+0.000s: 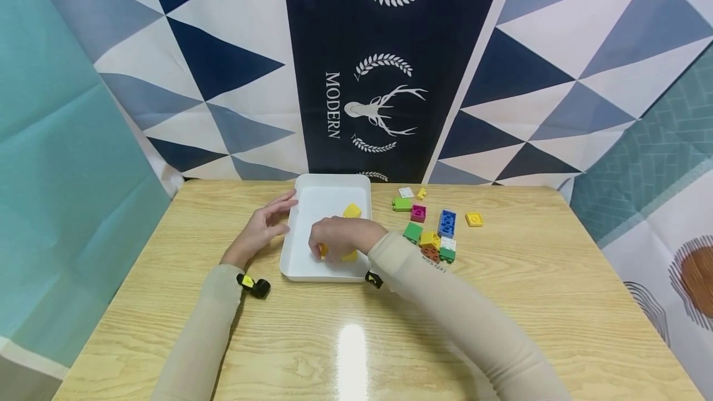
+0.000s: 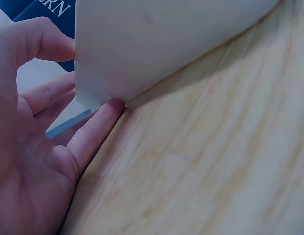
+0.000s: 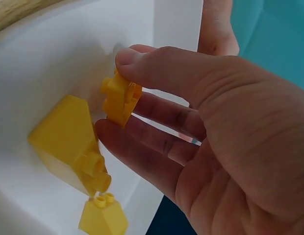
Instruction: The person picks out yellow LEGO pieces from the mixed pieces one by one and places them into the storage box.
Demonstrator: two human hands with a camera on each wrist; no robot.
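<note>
My right hand (image 1: pixel 340 237) reaches down into a white tray (image 1: pixel 328 184). Between its thumb and fingers it pinches a small yellow toy brick (image 3: pixel 118 100) with studs. A yellow block with a slanted face (image 3: pixel 63 139) lies on the tray floor beside those fingertips. Farther along sits another yellow brick (image 3: pixel 104 215), its studs facing the first block. My left hand (image 1: pixel 262 228) is at the tray's left side, its fingers fairly straight. In the left wrist view its thumb and fingertips touch the tray's outer wall (image 2: pixel 142 44), and one fingertip rests low by the tabletop.
Right of the tray lie loose toy bricks: a blue one (image 1: pixel 447 223), a magenta one (image 1: pixel 418 213), a light green one (image 1: pixel 401 205), a flat yellow one (image 1: pixel 474 219) and several more. The wooden table (image 1: pixel 501 302) ends at a patterned cloth backdrop (image 1: pixel 239 79).
</note>
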